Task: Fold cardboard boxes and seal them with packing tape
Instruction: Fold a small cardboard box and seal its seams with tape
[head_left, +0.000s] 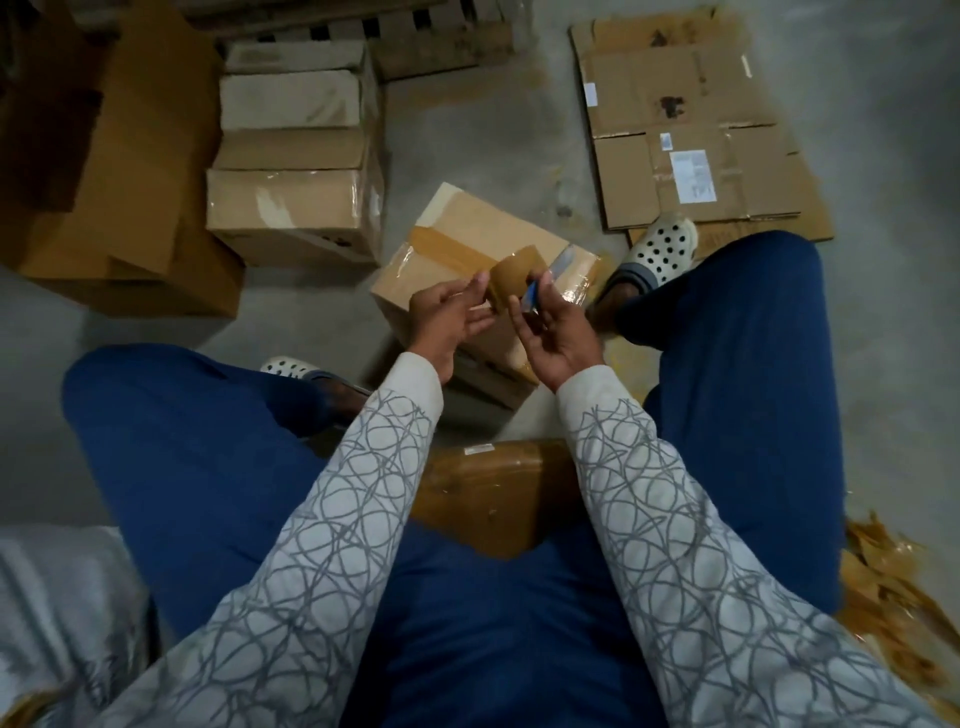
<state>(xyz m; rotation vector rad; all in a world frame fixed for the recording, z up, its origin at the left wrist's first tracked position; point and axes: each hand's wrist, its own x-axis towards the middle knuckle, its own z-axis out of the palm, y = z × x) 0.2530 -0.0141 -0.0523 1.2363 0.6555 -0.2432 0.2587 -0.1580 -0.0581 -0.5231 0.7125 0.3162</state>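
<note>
A small cardboard box (467, 234) stands on the floor between my feet, with brown tape across its top. Above its near edge I hold a roll of brown packing tape (511, 283). My left hand (449, 317) touches the roll's left side with its fingertips. My right hand (558, 332) holds the roll from the right and also grips a small blue-handled cutter (535, 299), whose blade points up and right. Both palms face up toward me.
Taped boxes (296, 156) are stacked at the upper left beside large brown cartons (135, 171). Flattened cardboard (696, 124) lies on the concrete floor at the upper right. Tape scraps (893, 597) litter the right side. Another brown package (498, 493) sits between my knees.
</note>
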